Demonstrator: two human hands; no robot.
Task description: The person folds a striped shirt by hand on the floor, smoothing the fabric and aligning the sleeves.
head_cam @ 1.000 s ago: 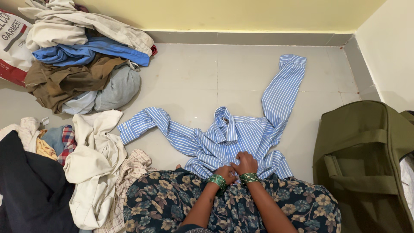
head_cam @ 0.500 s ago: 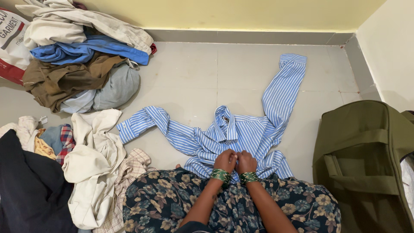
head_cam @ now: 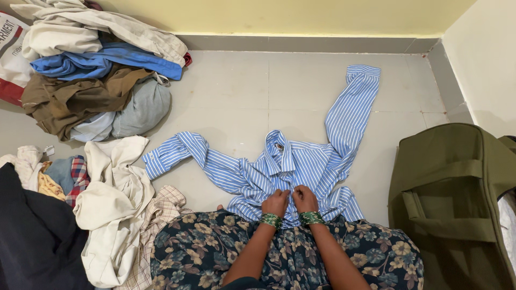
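Olive-green bag [head_cam: 457, 198] at right edge of frame, contents not discernible. Striped blue shirt [head_cam: 290, 166] lies spread on the grey tiled floor [head_cam: 242, 91], centre of frame. Left hand [head_cam: 276, 203] and right hand [head_cam: 304, 198] side by side, both pinching the shirt front. Heaped clothes [head_cam: 91, 70] occupy upper left, against the yellow wall [head_cam: 301, 16].

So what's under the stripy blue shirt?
Grey floor tiles show all around the striped shirt, which lies on them. Both hands press on its front. Anything beneath the cloth is hidden.
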